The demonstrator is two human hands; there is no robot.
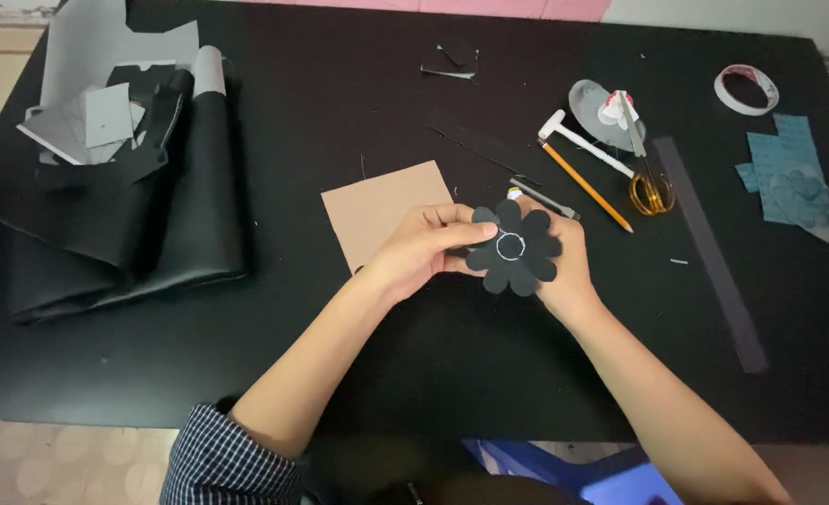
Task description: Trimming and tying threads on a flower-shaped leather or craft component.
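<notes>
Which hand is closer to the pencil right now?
Right. The right hand sits just below the pencil, behind the black flower cutout; the left hand is farther left.

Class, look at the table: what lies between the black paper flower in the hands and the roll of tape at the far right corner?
In the head view, between the flower and the tape roll lie a yellow pencil, a white pen and orange-handled scissors.

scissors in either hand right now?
No, the scissors lie on the table; both the left hand and right hand hold a black flower cutout.
</notes>
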